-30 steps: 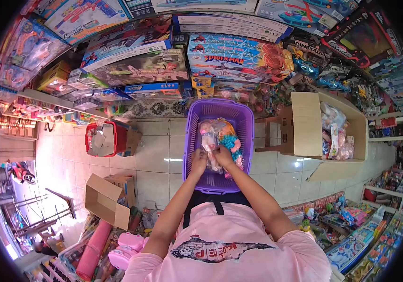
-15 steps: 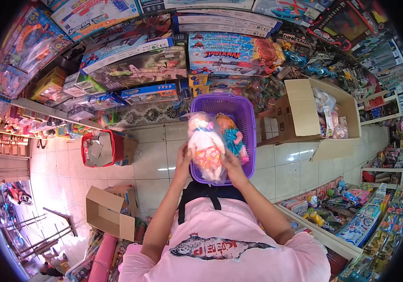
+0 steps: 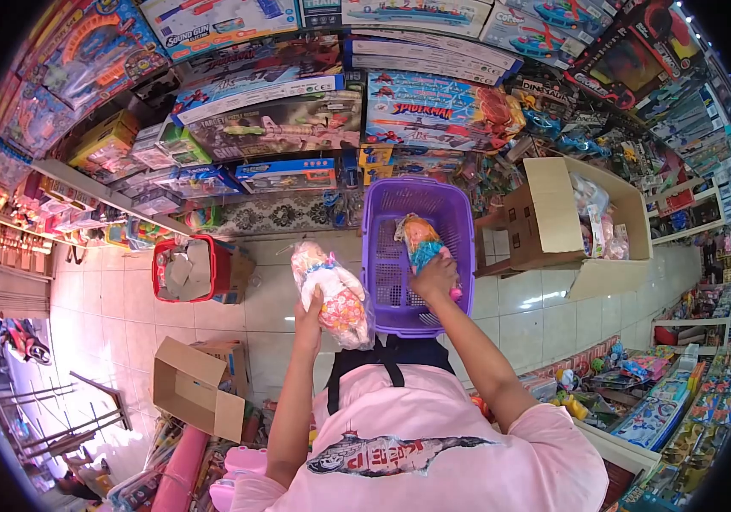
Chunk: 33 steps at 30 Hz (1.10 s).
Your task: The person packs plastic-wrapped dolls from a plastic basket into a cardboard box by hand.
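My left hand (image 3: pixel 309 314) grips a doll in clear plastic (image 3: pixel 336 294), which has a white top and an orange flowered skirt. It is held to the left of the purple basket (image 3: pixel 382 321), over the tiled floor. Inside the basket lies a second doll (image 3: pixel 421 232) with orange hair and a blue dress. My right hand (image 3: pixel 436 276) reaches in and closes over that doll's lower body, hiding part of it.
An open cardboard box (image 3: pixel 544 213) with packaged toys stands to the right. At the left are a red bin (image 3: pixel 212 294) holding cardboard pieces and an open carton (image 3: pixel 186 388). Boxed toys (image 3: pixel 446 111) line the shelves ahead, and a toy display (image 3: pixel 630 401) stands at lower right.
My left hand has carried the flowered-skirt doll left, out from over the basket. The right hand has let go of it and now grips the blue-dress doll. The view has shifted slightly.
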Available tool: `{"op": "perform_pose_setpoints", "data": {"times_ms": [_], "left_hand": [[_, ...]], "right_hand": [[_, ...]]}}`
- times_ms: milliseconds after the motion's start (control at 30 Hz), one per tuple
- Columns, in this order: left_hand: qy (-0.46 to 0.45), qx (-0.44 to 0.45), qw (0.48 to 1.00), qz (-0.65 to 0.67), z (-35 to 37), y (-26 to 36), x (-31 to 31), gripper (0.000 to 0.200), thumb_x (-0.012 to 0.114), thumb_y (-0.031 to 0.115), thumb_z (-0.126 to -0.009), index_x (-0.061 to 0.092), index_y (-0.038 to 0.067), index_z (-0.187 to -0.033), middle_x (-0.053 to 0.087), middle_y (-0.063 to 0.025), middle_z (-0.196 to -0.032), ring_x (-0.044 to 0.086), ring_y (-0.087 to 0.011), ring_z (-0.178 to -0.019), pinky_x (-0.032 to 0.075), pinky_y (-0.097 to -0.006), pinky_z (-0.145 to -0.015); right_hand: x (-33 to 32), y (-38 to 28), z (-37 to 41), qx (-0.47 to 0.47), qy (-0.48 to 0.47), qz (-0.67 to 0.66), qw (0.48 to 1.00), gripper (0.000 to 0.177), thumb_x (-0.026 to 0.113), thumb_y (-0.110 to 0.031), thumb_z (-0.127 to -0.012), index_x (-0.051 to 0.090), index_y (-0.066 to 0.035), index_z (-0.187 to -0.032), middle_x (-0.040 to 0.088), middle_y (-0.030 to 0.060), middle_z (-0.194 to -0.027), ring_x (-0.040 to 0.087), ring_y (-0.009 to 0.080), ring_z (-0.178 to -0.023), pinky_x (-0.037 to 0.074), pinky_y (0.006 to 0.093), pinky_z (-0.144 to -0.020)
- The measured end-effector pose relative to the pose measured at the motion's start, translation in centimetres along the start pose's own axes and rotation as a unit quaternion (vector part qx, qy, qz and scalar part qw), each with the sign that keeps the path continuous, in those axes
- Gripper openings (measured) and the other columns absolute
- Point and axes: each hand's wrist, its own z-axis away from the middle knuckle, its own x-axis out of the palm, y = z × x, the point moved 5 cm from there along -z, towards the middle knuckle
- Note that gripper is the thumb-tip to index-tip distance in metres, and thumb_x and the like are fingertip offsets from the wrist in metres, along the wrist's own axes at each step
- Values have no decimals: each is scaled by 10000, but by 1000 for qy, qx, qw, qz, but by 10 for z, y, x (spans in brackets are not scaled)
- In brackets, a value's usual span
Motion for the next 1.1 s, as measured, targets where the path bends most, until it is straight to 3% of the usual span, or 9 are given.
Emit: {"op": "perform_pose_setpoints", "data": {"times_ms": [100, 267, 467, 533, 633, 700, 867, 1033, 1100], "left_hand": [[-2, 1, 998, -56, 3, -5, -10, 450, 596, 297, -985, 489, 11, -1316, 592, -41, -1216, 591, -127, -1072, 471, -308, -942], [9, -19, 996, -83, 3, -11, -14, 441, 606, 291, -980, 509, -5, -1293, 598, -41, -1200, 580, -121, -1071, 456, -299, -945], [-8, -8, 995, -99, 1, -19, -5, 445, 605, 284, -981, 508, -11, -1300, 594, -47, -1221, 574, -124, -1090, 451, -301, -953], [-16, 1, 995, -101, 1, -18, 5, 448, 614, 298, -975, 523, -7, -1290, 602, -48, -1208, 574, -124, -1080, 456, -301, -943], [-24, 3, 994, -111, 7, -16, 27, 450, 621, 312, -970, 538, -4, -1279, 610, -52, -1196, 576, -125, -1069, 461, -299, -931], [-34, 8, 993, -113, 11, -14, 46, 439, 615, 303, -972, 541, -9, -1272, 608, -57, -1196, 578, -123, -1063, 463, -293, -923], [-32, 53, 987, -146, 26, -23, 91, 427, 608, 278, -974, 537, -19, -1272, 602, -66, -1207, 571, -122, -1073, 462, -293, -921], [-49, 82, 991, -98, 64, -34, 168, 432, 620, 263, -963, 531, -25, -1273, 600, -75, -1203, 577, -138, -1075, 456, -299, -931], [-69, 79, 990, -95, 78, -52, 200, 442, 628, 265, -957, 529, -26, -1274, 600, -79, -1200, 579, -142, -1073, 456, -300, -933]], "right_hand": [[26, 2, -5, -9, -10, 75, 997, 1097, 733, -526, -729, 223, 126, -1448, 353, 287, -1413, 346, 397, -1310, 321, 438, -1088], [47, 5, -3, -16, -13, -9, 1000, 1132, 752, -544, -702, 225, 118, -1454, 349, 270, -1409, 343, 399, -1325, 313, 453, -1101], [87, 11, -20, 32, -75, 115, 990, 1115, 819, -416, -664, 230, 100, -1458, 393, 297, -1370, 417, 403, -1295, 453, 432, -1011], [94, 21, -31, 14, -178, -92, 980, 957, 808, -316, -657, 362, 92, -1399, 492, 284, -1323, 537, 377, -1213, 512, 400, -942], [86, 52, -42, 12, -145, -239, 960, 549, 754, -240, -659, 618, 60, -1097, 674, 211, -1089, 678, 308, -981, 538, 389, -862], [51, 72, -31, 47, -191, -461, 865, 359, 674, -135, -706, 666, 41, -1018, 698, 134, -908, 682, 218, -811, 525, 348, -703], [-12, 130, 22, -42, -215, -648, 729, 374, 587, 5, -710, 629, 10, -1081, 614, 33, -800, 592, 152, -721, 489, 293, -687], [-61, 238, 85, -105, -214, -819, 523, 600, 585, 61, -701, 507, -13, -1291, 588, 73, -1106, 592, 148, -985, 486, 277, -832], [-60, 289, 100, -118, -227, -832, 493, 675, 583, 61, -681, 459, -14, -1341, 560, 79, -1187, 573, 170, -1063, 477, 297, -888]]}}
